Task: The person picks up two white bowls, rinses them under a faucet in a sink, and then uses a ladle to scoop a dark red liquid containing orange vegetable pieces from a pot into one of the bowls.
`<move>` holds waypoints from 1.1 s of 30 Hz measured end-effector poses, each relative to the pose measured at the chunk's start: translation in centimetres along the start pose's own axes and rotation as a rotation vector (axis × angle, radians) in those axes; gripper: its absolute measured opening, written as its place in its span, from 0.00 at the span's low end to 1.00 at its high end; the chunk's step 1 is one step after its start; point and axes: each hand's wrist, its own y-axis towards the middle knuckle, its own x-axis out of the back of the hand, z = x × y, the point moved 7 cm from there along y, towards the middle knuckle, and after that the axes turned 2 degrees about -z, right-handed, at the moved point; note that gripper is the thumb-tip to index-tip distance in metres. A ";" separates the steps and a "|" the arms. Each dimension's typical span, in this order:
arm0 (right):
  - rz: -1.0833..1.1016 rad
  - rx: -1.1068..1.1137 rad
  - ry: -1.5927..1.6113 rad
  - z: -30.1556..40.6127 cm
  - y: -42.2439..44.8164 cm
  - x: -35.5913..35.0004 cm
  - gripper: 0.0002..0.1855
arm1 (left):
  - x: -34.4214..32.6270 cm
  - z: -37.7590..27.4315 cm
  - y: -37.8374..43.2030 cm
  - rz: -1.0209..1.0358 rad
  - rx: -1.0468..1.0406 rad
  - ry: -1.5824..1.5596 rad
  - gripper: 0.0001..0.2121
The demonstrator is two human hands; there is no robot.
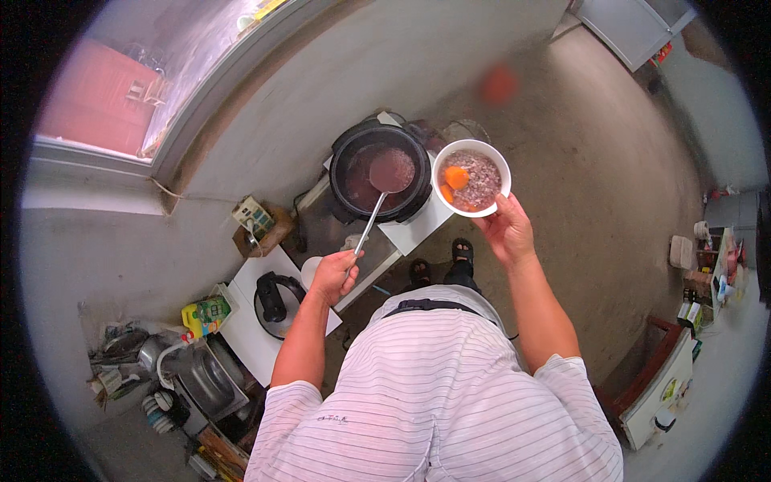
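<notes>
My left hand (335, 276) grips the handle of a metal ladle (374, 218). The ladle's bowl, full of reddish-brown porridge (392, 170), is over the inside of a black electric cooker pot (338, 191); whether it touches the porridge below I cannot tell. In my right hand (509, 232) is a white bowl (438, 191), held by its near right rim beside the pot. Grainy porridge (482, 172) and orange chunks (456, 177), which look like carrot, fill much of the bowl. My right fingers are partly hidden beneath it.
The cooker stands on a white-topped counter (415, 232) against the wall. Left of my left hand lies the cooker's lid (274, 304). Further left are a yellow detergent bottle (194, 319) and a steel sink (208, 379). A power strip (253, 214) sits near the wall.
</notes>
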 end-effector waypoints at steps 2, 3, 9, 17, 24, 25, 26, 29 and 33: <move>-0.063 -0.001 -0.007 0.1 -0.3 0.5 0.21 | 0.1 0.8 0.0 0.017 -0.002 -0.036 0.13; 0.003 -0.001 0.001 0.1 -0.5 0.0 0.21 | 0.1 1.2 0.0 0.032 0.012 -0.071 0.14; -0.058 0.039 -0.032 0.1 -0.7 0.5 0.19 | 0.3 1.9 -0.6 0.136 0.021 -0.185 0.14; 0.002 0.042 -0.021 0.1 -0.6 0.2 0.20 | -0.2 1.4 -1.6 0.207 -0.009 -0.254 0.15; -0.001 0.045 -0.022 -0.2 -0.5 0.3 0.22 | 1.1 -0.2 -0.7 -0.013 -0.081 -0.054 0.12; 0.016 0.040 -0.014 -0.2 -0.6 0.2 0.22 | 1.3 -0.5 -0.3 -0.020 -0.074 -0.042 0.12; 0.006 0.042 -0.016 -0.3 -0.6 0.2 0.23 | 2.1 -1.7 0.0 -0.089 -0.174 0.077 0.12; 0.001 0.044 -0.018 -0.3 -0.7 0.2 0.23 | 4.2 -4.6 0.4 -0.309 -0.338 0.532 0.11; -0.030 0.024 -0.007 -0.2 -0.9 0.4 0.20 | 4.9 -7.7 0.0 -0.403 -0.610 0.896 0.10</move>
